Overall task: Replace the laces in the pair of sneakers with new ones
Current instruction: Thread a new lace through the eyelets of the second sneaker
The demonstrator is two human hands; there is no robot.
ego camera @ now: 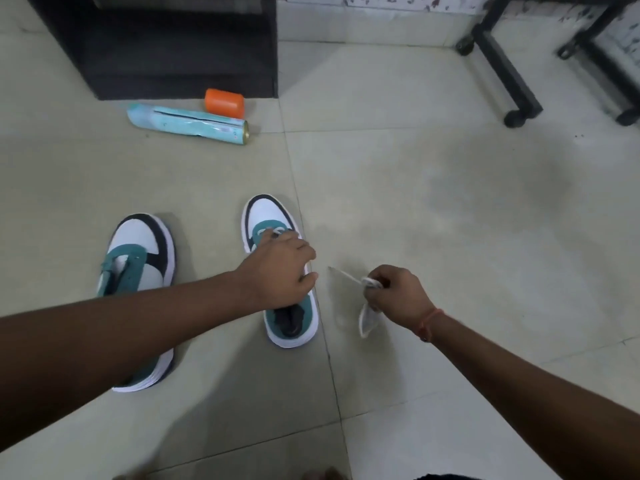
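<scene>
Two white, teal and dark-navy sneakers stand on the tiled floor, toes pointing away from me. The left sneaker [138,258] has no lace and is partly hidden by my left forearm. My left hand [280,268] lies over the middle of the right sneaker [268,216], its fingers curled at the white lace near the lowest eyelets. To the right of that shoe, just above the floor, my right hand [394,292] grips a bunch of white lace [367,318]. One thin end sticks out to the left and a loop hangs below the fist.
A light-blue roll with a gold end [187,123] and an orange block [224,102] lie on the floor beyond the shoes, in front of a dark cabinet [173,46]. Black frame legs on castors [502,64] stand at the back right.
</scene>
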